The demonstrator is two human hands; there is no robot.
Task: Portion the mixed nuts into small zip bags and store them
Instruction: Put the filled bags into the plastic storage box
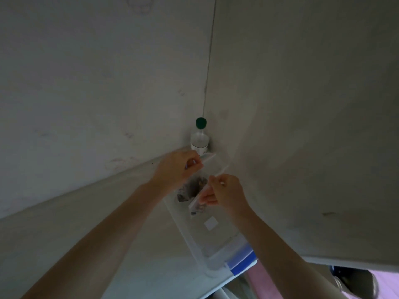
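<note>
Lowest in the frame, at centre right, I see the blue latch [243, 263] of a clear plastic storage box [192, 242]. The box lies on a pale ledge and runs up toward the corner of the two walls. I judge it is parked there as the store for finished portions, close under the work.

Just above the box, at frame centre, both hands meet on one small zip bag [213, 167]. My left hand [177, 167] has its fingers curled and pinches the bag's upper zip strip. My right hand [224, 193] pinches the nearer strip between thumb and fingers. Each hand taking a lip would keep the mouth under control, but I cannot tell whether it is being spread or pressed shut.

The mixed nuts [191, 187] show as a dark clump low in the bag, between the hands and over the box's far end.

Beyond the hands, a clear bottle [199, 140] with a green cap [201, 123] stands tucked into the corner.
</note>
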